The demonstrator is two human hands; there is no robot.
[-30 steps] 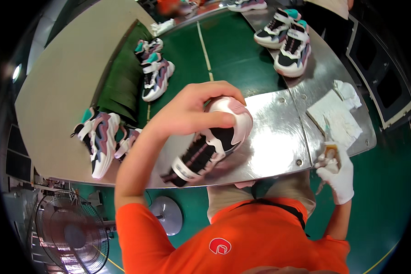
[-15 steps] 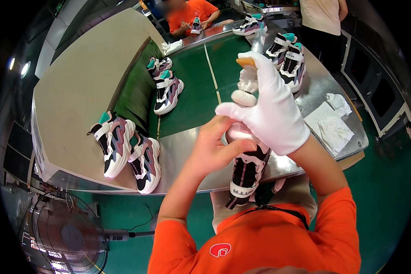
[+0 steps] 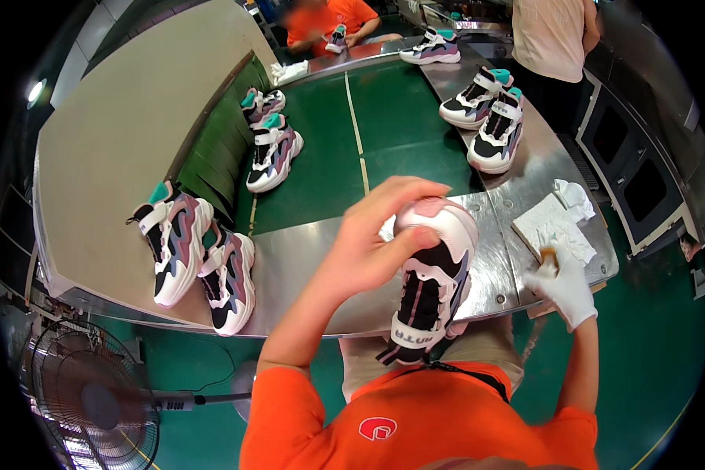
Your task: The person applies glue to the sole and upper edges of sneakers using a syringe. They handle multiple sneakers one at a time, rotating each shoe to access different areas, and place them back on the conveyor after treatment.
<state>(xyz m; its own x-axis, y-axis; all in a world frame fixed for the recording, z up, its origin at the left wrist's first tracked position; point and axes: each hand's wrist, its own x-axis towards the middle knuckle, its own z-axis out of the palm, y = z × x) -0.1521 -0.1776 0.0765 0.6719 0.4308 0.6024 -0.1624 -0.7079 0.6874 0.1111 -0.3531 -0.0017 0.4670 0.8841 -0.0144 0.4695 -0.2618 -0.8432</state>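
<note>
My bare left hand point(image 3: 372, 239) grips a sneaker point(image 3: 435, 294) by its toe, thumb on the near side and fingers over the far side. The shoe is white, black and mauve, with its toe up and away from me and its strap end close to my waist. Off to the right, my right hand point(image 3: 562, 291), in a white glove, is bent beside a crumpled white cloth point(image 3: 554, 229) at the table edge. A tan piece point(image 3: 550, 260) shows at its fingers; motion blur hides what it is.
Two sneakers point(image 3: 229, 276) lean together at the left edge of the metal table point(image 3: 290, 254). More stand on the green belt point(image 3: 321, 164) and the right ledge point(image 3: 495, 141). A floor fan point(image 3: 98, 403) stands lower left. Across the table sits a person in orange point(image 3: 313, 27); another point(image 3: 550, 35) stands at right.
My gloved right hand has moved from above the sneaker's toe down and right to beside the cloth. My left hand still holds the sneaker, whose toe now shows more fully.
</note>
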